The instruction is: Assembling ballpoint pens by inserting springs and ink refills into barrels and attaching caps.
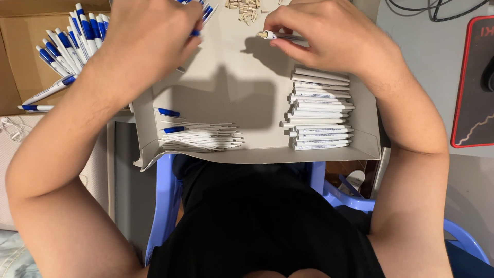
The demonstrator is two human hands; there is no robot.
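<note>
Right hand pinching slim white pen barrel — left hand on blue caps

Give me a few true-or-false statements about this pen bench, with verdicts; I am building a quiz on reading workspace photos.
1. The right hand pinches a thin pen part by the tray's far edge. True.
2. The white pen barrels are stacked on the tray's left side. False: they lie in a row on the right side of the grey tray.
3. Blue-and-white pens lie in a cardboard box to the left. True.
4. The left hand rests on the blue chair. False: it is up at the tray's far left, holding a blue-tipped piece.
5. The thin white refills sit in the tray's near-left part. True.
</note>
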